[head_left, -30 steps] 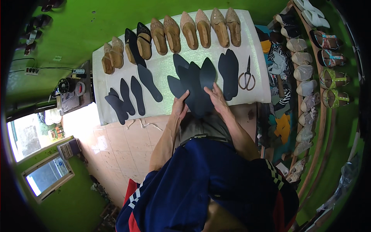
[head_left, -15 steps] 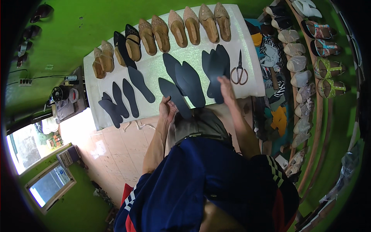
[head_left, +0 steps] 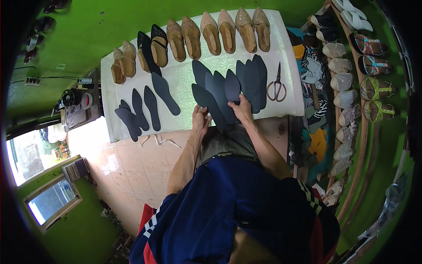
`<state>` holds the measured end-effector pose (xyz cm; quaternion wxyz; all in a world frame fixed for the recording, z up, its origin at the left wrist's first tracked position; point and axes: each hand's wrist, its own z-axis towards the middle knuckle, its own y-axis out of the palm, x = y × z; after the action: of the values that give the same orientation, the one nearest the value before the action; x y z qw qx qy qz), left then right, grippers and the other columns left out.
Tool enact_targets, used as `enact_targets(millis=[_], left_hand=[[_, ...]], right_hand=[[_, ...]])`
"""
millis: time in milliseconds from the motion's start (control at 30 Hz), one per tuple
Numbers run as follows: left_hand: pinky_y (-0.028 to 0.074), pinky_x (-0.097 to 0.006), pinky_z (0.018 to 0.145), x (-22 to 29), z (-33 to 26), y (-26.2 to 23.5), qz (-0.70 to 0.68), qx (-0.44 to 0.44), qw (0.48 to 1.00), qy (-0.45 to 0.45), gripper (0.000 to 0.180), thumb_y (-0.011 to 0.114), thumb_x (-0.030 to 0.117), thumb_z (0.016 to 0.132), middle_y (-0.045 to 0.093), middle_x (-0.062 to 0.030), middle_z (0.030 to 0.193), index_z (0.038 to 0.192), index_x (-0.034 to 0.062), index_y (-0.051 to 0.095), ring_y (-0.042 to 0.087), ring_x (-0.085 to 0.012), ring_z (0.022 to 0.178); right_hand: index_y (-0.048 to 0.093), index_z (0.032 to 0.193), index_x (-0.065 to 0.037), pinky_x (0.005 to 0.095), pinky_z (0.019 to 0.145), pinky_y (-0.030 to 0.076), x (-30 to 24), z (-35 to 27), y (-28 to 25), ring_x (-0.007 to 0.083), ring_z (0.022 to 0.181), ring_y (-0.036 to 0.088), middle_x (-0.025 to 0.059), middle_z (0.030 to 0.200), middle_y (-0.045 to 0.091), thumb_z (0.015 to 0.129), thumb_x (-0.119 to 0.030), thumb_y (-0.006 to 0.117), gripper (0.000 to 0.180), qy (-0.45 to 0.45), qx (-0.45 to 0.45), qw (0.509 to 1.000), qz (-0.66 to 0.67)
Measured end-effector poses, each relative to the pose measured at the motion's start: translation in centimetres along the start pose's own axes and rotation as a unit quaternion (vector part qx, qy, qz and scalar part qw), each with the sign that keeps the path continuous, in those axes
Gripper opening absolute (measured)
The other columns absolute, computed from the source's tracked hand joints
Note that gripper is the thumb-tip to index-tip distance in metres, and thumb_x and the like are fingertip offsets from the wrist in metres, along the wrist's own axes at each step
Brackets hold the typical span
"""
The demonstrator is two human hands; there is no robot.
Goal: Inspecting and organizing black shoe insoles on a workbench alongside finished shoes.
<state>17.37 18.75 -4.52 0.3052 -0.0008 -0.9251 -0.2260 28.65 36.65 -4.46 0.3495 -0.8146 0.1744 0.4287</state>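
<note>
I see both hands working at the near edge of a white sheet (head_left: 184,79) that covers the work surface.

Left hand (head_left: 201,119): the fingers are curled down onto the near end of a dark sole cut-out (head_left: 206,102). The piece lies flat and runs away from the fingertips toward the far left. I cannot tell whether the fingers pinch the edge or only press on it.

Right hand (head_left: 243,111): the fingers are bent and rest on the heel end of a second dark sole cut-out (head_left: 232,86), which points straight away from the fingertips. The thumb side is hidden, so I cannot tell whether this is a true grip. Between the two sets of fingers lies another overlapping dark sole (head_left: 220,99).

Just beyond the right fingers, and to their right, a stack of dark soles (head_left: 252,81) lies fanned. Further right of that stack, a pair of scissors (head_left: 276,86) lies flat on the sheet, well clear of the fingers.

Well to the left of the left fingers, four loose dark soles (head_left: 140,108) lie spread apart. Far beyond both hands, a row of tan pointed shoes (head_left: 220,31) lines the far edge, with two black shoes (head_left: 151,46) among them toward the left.
</note>
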Motion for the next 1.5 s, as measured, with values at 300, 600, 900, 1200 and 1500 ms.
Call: enact_targets(millis=[300, 600, 900, 1200, 1500], left_hand=[[0.049, -0.035, 0.079, -0.8, 1.9, -2.2, 0.017, -0.02, 1.0, -0.003, 0.032, 0.056, 0.004, 0.1, 0.062, 0.0004, 0.105, 0.13, 0.0157, 0.055, 0.056, -0.0134, 0.09], [0.044, -0.053, 0.099, 0.0, -0.6, 3.6, 0.069, 0.024, 0.997, 0.012, 0.027, 0.06, 0.02, 0.102, 0.059, -0.0041, 0.124, 0.128, 0.0144, 0.054, 0.054, -0.0226, 0.119], [0.033, -0.066, 0.111, 0.0, 0.6, 3.4, 0.041, 0.072, 0.996, -0.019, 0.05, 0.057, 0.046, 0.104, 0.052, -0.0079, 0.143, 0.141, 0.0128, 0.051, 0.045, -0.0296, 0.136], [0.033, -0.06, 0.113, 0.5, 0.0, 4.4, 0.037, 0.018, 0.999, -0.034, 0.062, 0.059, 0.057, 0.101, 0.052, -0.0068, 0.138, 0.143, 0.0122, 0.051, 0.046, -0.0278, 0.133], [0.04, -0.05, 0.103, -1.1, 2.0, 11.1, 0.064, -0.093, 0.99, -0.082, 0.062, 0.058, 0.054, 0.103, 0.05, -0.004, 0.141, 0.148, 0.0133, 0.046, 0.049, -0.0193, 0.118]], right_hand=[[0.045, 0.148, 0.01, 0.0363, 0.111, 0.046, 1.0, 0.9, -0.5, 0.03, 0.129, 0.061, 0.0233, 0.14, 0.062, 0.086, -0.018, 0.083, 0.078, -0.004, -0.027, 0.996, 0.083], [0.057, 0.131, 0.009, 0.0373, 0.097, 0.052, -0.1, -0.1, -1.1, 0.0302, 0.11, 0.067, 0.0211, 0.12, 0.07, 0.075, -0.029, 0.089, 0.075, 0.08, -0.089, 0.975, 0.187], [0.057, 0.132, 0.008, 0.0458, 0.107, 0.047, -2.9, -2.0, 0.6, 0.0412, 0.121, 0.064, 0.0275, 0.126, 0.067, 0.083, -0.034, 0.084, 0.07, -0.015, -0.048, 0.984, 0.169], [0.04, 0.153, 0.009, 0.0431, 0.117, 0.041, -3.8, -2.2, 3.5, 0.0411, 0.142, 0.05, 0.0302, 0.151, 0.051, 0.09, -0.03, 0.08, 0.084, -0.035, -0.017, 0.999, -0.009], [0.049, 0.15, 0.005, 0.0501, 0.113, 0.041, -2.5, 1.7, -5.4, 0.0435, 0.135, 0.05, 0.0283, 0.143, 0.056, 0.091, -0.044, 0.077, 0.081, -0.026, 0.127, 0.985, -0.115]])
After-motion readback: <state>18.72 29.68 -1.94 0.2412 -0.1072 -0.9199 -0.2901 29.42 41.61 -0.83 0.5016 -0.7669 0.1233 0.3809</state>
